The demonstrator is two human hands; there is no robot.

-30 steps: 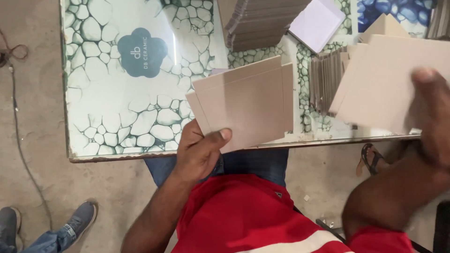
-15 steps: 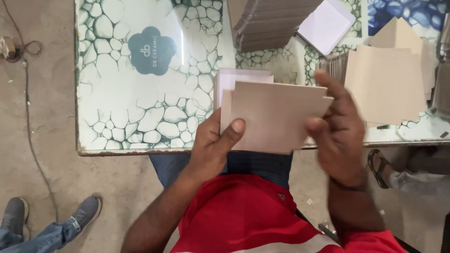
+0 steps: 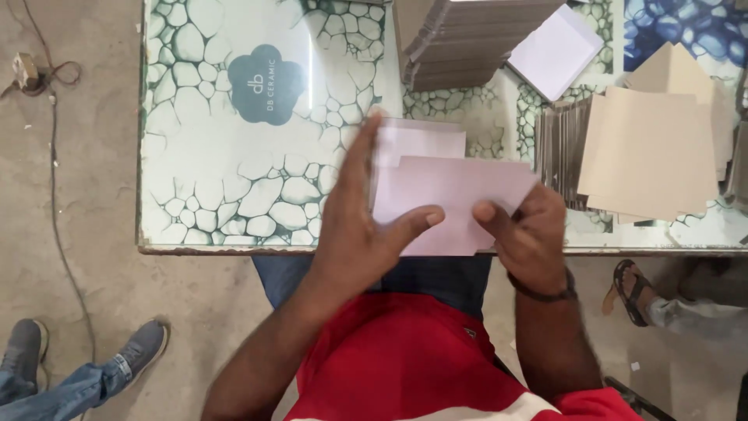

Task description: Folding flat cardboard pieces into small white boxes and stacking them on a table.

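At the near table edge, head view: my two hands meet over the cards.
Left hand point(image 3: 354, 242): fingers spread flat against the small stack of pale pinkish rectangular cards point(image 3: 448, 195), thumb clamped under its front.
Right hand point(image 3: 526, 234): fingers pinching the stack's right lower corner.
Stack position: just above the stone-patterned glossy table point(image 3: 226, 179), at its front rim.
Beside: tan cardboard sheets point(image 3: 650, 152), well right.
Step, as I judge: squaring the stack; the next move needs an even two-sided grip.
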